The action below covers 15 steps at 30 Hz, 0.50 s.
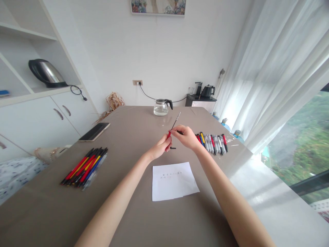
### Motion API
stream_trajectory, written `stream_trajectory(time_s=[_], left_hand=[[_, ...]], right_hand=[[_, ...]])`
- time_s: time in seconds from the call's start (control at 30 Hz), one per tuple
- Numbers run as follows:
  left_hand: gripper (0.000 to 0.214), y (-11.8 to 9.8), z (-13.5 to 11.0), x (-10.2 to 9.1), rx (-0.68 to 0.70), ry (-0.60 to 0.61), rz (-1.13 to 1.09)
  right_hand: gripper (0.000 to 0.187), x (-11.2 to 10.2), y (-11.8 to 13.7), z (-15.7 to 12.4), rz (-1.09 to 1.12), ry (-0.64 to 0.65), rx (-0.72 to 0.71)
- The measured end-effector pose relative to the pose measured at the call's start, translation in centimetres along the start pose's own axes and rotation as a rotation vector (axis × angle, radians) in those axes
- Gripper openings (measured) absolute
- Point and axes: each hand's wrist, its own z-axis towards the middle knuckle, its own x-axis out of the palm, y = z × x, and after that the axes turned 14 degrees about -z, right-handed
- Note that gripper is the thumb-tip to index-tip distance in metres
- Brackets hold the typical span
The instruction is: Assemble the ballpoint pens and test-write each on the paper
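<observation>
My left hand (pixel 159 146) is closed around a red pen barrel (pixel 169 134), most of it hidden by the fingers. Meeting it from the right, my right hand (pixel 188 136) pinches a thin pen refill (pixel 176 119) that slants upward from the barrel's top end. A small black piece (pixel 180 132) shows among the right fingers; its exact kind is unclear. Just below the hands, a short black pen part (pixel 173 148) lies on the table. Nearer to me is a white sheet of paper (pixel 174 190) with a few lines of small writing.
A bundle of assorted pens (pixel 86 166) lies at the left of the brown table (pixel 128 219). A row of pens (pixel 212 143) is at the right. Farther off are a phone (pixel 95 132) and a glass pot of water (pixel 161 108) by the far edge.
</observation>
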Motion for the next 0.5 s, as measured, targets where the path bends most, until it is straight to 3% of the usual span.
stream_trajectory(time_s=[0.23,0.5], left_hand=[[0.028,-0.2,0.2,-0.1,0.094,-0.020,0.091],[0.025,-1.1,0.1,-0.2,0.106,-0.051,0.111]], right_hand=[[0.025,-0.3,1.1,-0.2,-0.098,0.036,-0.070],[0.044,-0.8,0.2,0.1,-0.028,-0.032,0.125]])
